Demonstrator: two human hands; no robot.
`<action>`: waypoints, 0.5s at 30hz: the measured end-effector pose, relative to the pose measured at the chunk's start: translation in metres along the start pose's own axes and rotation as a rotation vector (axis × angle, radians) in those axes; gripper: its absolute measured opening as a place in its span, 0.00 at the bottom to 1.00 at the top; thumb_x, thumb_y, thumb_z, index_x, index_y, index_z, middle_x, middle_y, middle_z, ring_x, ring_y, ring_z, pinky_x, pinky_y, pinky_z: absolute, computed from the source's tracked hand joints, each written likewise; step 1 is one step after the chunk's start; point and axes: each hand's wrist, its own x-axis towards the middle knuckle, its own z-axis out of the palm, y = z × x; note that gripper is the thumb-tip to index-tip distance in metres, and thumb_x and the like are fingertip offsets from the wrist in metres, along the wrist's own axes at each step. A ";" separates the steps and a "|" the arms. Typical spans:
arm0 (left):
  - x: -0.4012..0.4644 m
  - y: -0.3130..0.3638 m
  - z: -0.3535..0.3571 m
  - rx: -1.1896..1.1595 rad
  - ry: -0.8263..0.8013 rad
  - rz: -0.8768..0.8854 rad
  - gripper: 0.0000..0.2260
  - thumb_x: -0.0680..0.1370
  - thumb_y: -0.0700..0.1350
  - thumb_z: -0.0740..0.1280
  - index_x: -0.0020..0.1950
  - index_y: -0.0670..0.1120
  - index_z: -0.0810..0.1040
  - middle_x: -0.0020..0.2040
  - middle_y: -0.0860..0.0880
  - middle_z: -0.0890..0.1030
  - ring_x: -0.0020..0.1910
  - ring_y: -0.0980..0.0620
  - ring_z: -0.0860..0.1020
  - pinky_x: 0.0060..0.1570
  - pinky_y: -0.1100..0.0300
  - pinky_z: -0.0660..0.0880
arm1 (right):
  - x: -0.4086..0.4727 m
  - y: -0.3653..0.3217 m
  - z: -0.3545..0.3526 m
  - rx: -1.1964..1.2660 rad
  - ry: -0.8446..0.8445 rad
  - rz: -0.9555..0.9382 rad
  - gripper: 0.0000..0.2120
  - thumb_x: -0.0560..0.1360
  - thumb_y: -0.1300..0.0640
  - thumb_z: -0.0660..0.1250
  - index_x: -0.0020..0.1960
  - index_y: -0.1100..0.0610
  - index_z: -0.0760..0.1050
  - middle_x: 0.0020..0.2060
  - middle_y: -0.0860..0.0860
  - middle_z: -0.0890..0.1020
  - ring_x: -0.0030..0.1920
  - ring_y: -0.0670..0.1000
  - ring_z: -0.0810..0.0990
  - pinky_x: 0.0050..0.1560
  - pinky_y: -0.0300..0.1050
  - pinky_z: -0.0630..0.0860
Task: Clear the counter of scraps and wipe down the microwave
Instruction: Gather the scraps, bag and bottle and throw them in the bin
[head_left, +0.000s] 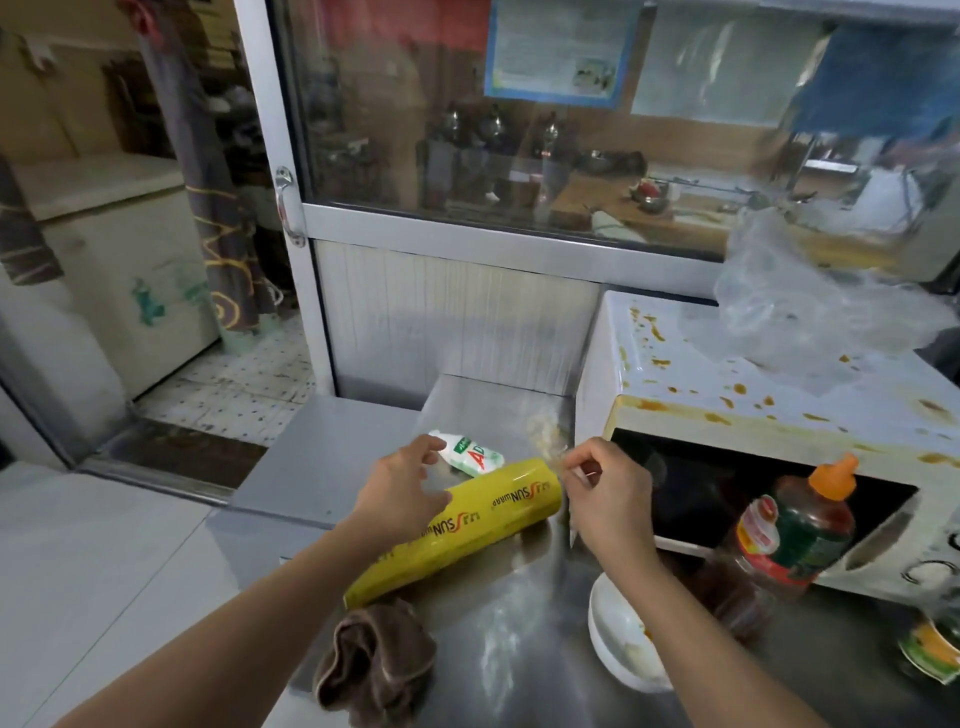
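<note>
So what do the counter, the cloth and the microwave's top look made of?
Counter: likely stainless steel, brushed, with blurry reflections. Cloth: brown terry-like fabric, soft crumpled folds. Microwave top: apparently white painted metal, glossy, spattered with orange-brown stains.

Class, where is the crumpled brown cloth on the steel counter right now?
The crumpled brown cloth lies at the counter's near left edge, touching the near end of the yellow cling-wrap box, left of the white bowl.

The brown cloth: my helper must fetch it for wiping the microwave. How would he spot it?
Start at the stained white microwave, then follow the steel counter toward its near left edge. The brown cloth lies crumpled just below the yellow wrap roll, the only soft, dark thing there.
</note>
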 end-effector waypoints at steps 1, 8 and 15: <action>0.011 -0.003 0.002 0.003 -0.011 0.001 0.25 0.72 0.43 0.71 0.67 0.50 0.68 0.60 0.51 0.76 0.55 0.54 0.74 0.53 0.60 0.73 | 0.006 0.002 0.006 -0.009 -0.001 0.002 0.06 0.67 0.70 0.71 0.36 0.61 0.76 0.33 0.51 0.80 0.35 0.49 0.78 0.37 0.29 0.69; 0.098 -0.031 0.031 0.036 -0.111 0.070 0.26 0.70 0.41 0.72 0.67 0.50 0.69 0.63 0.49 0.76 0.59 0.51 0.74 0.52 0.63 0.70 | 0.045 0.013 0.050 -0.086 0.013 0.040 0.08 0.66 0.72 0.69 0.36 0.60 0.76 0.33 0.50 0.80 0.35 0.47 0.77 0.36 0.28 0.68; 0.180 -0.067 0.073 0.204 -0.284 0.162 0.33 0.70 0.44 0.72 0.72 0.52 0.63 0.72 0.52 0.67 0.68 0.50 0.67 0.67 0.54 0.64 | 0.072 0.031 0.094 -0.105 0.018 0.203 0.09 0.68 0.70 0.68 0.37 0.57 0.76 0.35 0.48 0.79 0.38 0.46 0.77 0.38 0.35 0.72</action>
